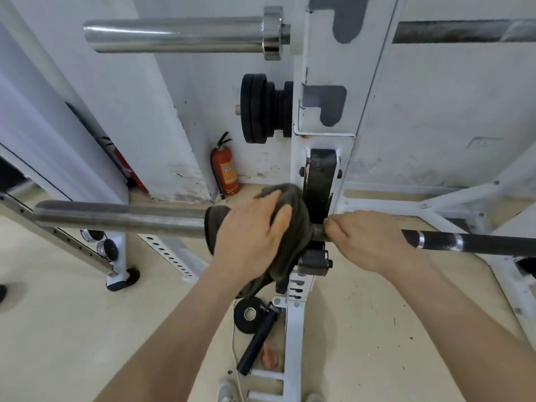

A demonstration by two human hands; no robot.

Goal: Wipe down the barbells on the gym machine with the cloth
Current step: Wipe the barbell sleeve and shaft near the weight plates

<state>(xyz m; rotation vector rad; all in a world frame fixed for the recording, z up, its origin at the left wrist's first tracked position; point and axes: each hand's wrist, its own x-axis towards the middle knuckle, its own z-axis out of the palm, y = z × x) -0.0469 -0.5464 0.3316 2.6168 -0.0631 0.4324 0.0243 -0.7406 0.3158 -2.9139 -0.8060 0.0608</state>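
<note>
A lower barbell runs across the view, its grey steel sleeve [116, 217] at the left and its dark shaft [478, 242] at the right. A dark grey-brown cloth [293, 204] is wrapped over the sleeve's inner end beside the white rack upright [324, 68]. My left hand [249, 233] grips the cloth round the bar. Just right of the upright, my right hand [368, 239] curls its fingers over the shaft. An upper barbell [174, 34] with a chrome sleeve and collar rests higher on the rack.
Black weight plates [261, 108] hang on a peg left of the upright. A red fire extinguisher [224, 169] stands by the wall. A black tape roll [249, 314] and a black handle [258, 340] lie on the floor by the rack base. White frame legs spread right.
</note>
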